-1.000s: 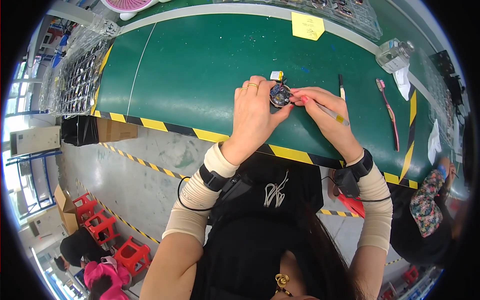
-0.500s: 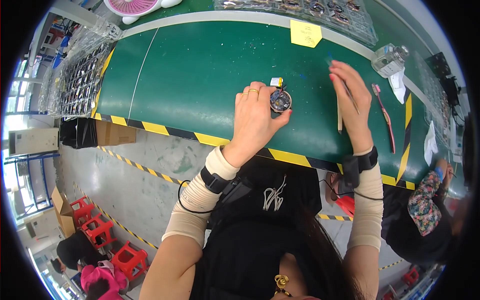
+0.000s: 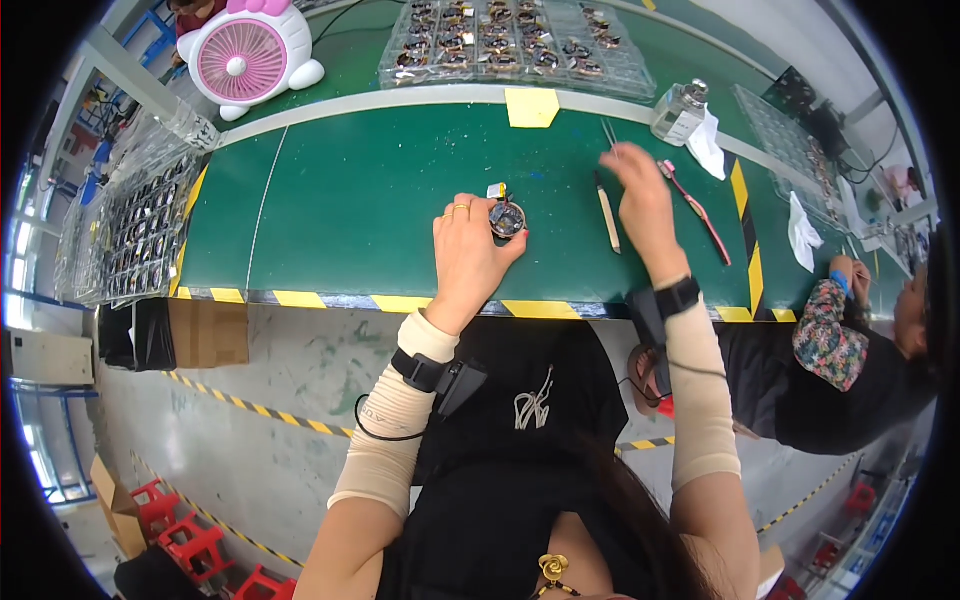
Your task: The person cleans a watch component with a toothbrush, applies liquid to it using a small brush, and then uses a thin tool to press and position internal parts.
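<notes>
My left hand [image 3: 468, 258] rests on the green mat [image 3: 350, 200], its fingertips holding a small round dark component [image 3: 507, 220] with a little yellow-and-white part at its far side. My right hand [image 3: 642, 200] is to the right of it and raised, fingers pinched on thin metal tweezers [image 3: 608, 132] that point away from me. A slim wooden-coloured stick tool [image 3: 606, 214] lies on the mat just left of my right hand. A pink toothbrush-like brush [image 3: 697, 212] lies to its right.
Clear trays of small parts [image 3: 500, 45] line the far edge and another tray [image 3: 135, 230] sits at the left. A pink fan [image 3: 245, 58], a yellow note [image 3: 532, 106], a clear bottle [image 3: 680, 112] and white cloths [image 3: 708, 145] stand about. A co-worker [image 3: 860, 330] sits at my right.
My right hand left the round component, swung out to the right, laid the stick tool on the mat and now pinches the tweezers. My left hand stayed on the component.
</notes>
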The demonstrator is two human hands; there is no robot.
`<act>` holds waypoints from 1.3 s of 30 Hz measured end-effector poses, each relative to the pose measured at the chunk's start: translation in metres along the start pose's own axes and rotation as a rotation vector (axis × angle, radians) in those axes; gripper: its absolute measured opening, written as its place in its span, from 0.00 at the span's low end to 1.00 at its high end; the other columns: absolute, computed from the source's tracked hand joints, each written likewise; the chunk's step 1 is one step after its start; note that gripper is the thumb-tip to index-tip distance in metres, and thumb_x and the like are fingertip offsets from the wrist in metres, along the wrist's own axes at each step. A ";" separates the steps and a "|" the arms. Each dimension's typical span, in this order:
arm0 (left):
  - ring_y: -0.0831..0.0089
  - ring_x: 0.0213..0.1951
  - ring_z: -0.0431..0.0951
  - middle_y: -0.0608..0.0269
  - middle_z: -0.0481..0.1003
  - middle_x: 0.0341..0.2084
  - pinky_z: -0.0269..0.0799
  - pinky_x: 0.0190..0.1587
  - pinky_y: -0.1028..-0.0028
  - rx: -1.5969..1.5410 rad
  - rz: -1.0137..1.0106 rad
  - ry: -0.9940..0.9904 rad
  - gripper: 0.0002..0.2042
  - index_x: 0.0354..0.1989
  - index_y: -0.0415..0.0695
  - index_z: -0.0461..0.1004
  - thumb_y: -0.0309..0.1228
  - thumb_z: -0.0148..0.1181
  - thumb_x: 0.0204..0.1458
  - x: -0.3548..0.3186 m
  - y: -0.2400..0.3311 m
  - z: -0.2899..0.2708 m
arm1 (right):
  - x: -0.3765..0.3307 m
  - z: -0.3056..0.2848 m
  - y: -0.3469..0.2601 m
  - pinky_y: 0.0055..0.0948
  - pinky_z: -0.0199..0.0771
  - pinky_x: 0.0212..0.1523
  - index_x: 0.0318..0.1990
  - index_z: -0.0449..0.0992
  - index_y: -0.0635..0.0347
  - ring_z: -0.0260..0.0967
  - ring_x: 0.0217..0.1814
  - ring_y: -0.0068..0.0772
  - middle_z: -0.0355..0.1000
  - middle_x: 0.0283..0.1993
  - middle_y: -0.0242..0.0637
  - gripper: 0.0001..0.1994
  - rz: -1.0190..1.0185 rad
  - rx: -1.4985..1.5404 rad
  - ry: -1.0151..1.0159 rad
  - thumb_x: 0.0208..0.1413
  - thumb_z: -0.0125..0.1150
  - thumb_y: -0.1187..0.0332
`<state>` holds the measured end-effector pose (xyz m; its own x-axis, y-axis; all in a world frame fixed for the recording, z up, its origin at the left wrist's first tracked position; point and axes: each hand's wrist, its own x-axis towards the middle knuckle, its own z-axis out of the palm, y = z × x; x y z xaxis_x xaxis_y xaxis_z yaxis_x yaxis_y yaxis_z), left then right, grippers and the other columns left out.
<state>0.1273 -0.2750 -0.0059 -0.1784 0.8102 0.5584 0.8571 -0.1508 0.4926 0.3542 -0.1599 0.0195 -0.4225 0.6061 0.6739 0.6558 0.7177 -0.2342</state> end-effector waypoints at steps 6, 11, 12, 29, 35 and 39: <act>0.58 0.41 0.73 0.56 0.71 0.37 0.65 0.43 0.63 0.010 0.005 -0.003 0.23 0.40 0.40 0.74 0.34 0.74 0.35 0.000 0.001 -0.001 | -0.022 -0.044 -0.020 0.37 0.72 0.55 0.46 0.77 0.59 0.71 0.55 0.45 0.73 0.50 0.43 0.17 -0.325 -0.036 -0.322 0.48 0.56 0.82; 0.58 0.41 0.73 0.56 0.71 0.37 0.65 0.43 0.62 0.021 0.006 -0.031 0.22 0.40 0.40 0.74 0.35 0.74 0.36 0.000 0.002 -0.003 | -0.007 -0.043 -0.013 0.34 0.74 0.52 0.44 0.77 0.62 0.71 0.50 0.41 0.73 0.43 0.41 0.13 -0.419 -0.012 -0.409 0.50 0.58 0.80; 0.58 0.41 0.73 0.56 0.71 0.37 0.65 0.43 0.62 0.044 -0.010 -0.024 0.22 0.40 0.40 0.74 0.35 0.74 0.36 -0.001 0.001 -0.004 | -0.005 -0.037 -0.016 0.33 0.74 0.51 0.43 0.76 0.63 0.72 0.49 0.39 0.72 0.42 0.41 0.11 -0.397 0.018 -0.434 0.52 0.58 0.80; 0.60 0.40 0.73 0.58 0.70 0.36 0.64 0.41 0.64 0.106 -0.079 0.024 0.25 0.41 0.39 0.73 0.35 0.76 0.35 -0.024 0.023 -0.017 | 0.008 0.028 -0.053 0.18 0.67 0.37 0.50 0.72 0.62 0.65 0.35 0.13 0.71 0.34 0.23 0.12 0.450 1.090 -0.606 0.59 0.60 0.74; 0.61 0.38 0.72 0.58 0.70 0.35 0.63 0.39 0.64 0.075 -0.055 -0.079 0.28 0.41 0.38 0.73 0.38 0.77 0.33 -0.017 0.014 -0.020 | 0.015 0.026 -0.070 0.15 0.65 0.35 0.41 0.73 0.61 0.64 0.34 0.11 0.71 0.33 0.24 0.07 0.512 1.005 -0.585 0.57 0.63 0.73; 0.61 0.38 0.72 0.57 0.69 0.35 0.63 0.38 0.64 0.061 -0.036 -0.062 0.29 0.42 0.38 0.72 0.40 0.77 0.31 -0.016 0.010 -0.019 | 0.008 0.026 -0.075 0.16 0.64 0.34 0.35 0.73 0.61 0.64 0.34 0.11 0.72 0.33 0.26 0.05 0.515 0.928 -0.543 0.56 0.64 0.74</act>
<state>0.1297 -0.3002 0.0023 -0.1810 0.8481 0.4980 0.8788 -0.0879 0.4690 0.2852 -0.2000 0.0250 -0.5984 0.8010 0.0201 0.2170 0.1862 -0.9583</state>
